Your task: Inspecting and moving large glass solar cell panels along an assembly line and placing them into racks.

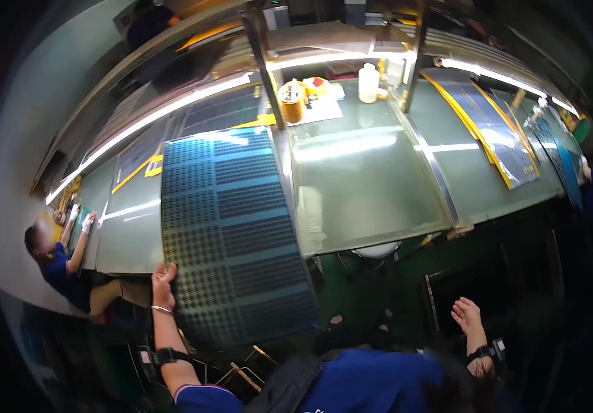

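Note:
A large blue-green sheet, patterned with rows of small dark shapes and lighter bands, stands out at a slant over the near edge of the bench. My left hand grips its left edge, thumb and fingers around the border; the fingers behind it are partly hidden. The sheet's far end reaches the bench top. Off to the right, my right hand is in the air, fingers apart and holding nothing, well away from the sheet. A glass-like bench panel lies beyond, between the hands.
Metal posts and bright tube lights rise over the bench. A yellow-brown can and a white bottle stand at the back. Yellow-edged dark sheets lie to the right. A co-worker works at left, another at far right. A stool sits beneath.

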Motion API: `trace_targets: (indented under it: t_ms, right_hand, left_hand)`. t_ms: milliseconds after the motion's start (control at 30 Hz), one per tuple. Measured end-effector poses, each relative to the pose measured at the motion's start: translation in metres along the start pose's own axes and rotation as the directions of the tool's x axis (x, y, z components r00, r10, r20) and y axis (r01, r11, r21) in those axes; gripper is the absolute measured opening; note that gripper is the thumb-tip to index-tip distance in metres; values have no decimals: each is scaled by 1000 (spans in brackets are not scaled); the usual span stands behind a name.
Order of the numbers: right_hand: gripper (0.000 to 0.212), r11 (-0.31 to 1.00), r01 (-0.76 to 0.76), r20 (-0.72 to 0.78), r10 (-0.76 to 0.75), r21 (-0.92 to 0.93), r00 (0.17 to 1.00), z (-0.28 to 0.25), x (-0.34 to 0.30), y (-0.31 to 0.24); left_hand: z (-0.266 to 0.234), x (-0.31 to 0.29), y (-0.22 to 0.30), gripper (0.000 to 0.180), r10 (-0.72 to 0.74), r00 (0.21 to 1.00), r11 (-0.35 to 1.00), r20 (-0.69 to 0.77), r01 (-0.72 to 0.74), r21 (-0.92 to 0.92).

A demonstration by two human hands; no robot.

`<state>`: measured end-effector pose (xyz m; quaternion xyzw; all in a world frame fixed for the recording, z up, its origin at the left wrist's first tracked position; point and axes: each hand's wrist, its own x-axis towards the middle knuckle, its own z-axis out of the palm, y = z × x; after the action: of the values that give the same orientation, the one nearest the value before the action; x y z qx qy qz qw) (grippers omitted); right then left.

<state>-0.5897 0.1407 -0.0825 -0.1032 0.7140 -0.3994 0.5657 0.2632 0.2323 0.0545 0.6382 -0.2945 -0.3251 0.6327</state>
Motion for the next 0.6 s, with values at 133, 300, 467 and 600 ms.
trace_targets:
  t_ms: [133, 300, 467, 600]
  right_hand:
    - [35, 833, 294, 204, -222, -468, 953, 12, 5, 17]
    - [38, 582, 271, 213, -166, -767, 963, -16, 5, 78]
    - [33, 897, -187, 83, 239, -401, 967, -52, 37, 95]
    - [29, 992, -63, -93, 52, -111, 994, -100, 157, 72]
  left_hand:
    - [-5, 87, -12, 86, 47, 960, 568, -275, 201, 798]
    - [185, 66, -116, 68, 273, 899, 289, 341, -415, 863]
    - [315, -15, -164, 68, 108, 986, -85, 130, -121, 989]
    - [365, -21, -115, 61, 52, 999, 0, 11, -11, 1000]
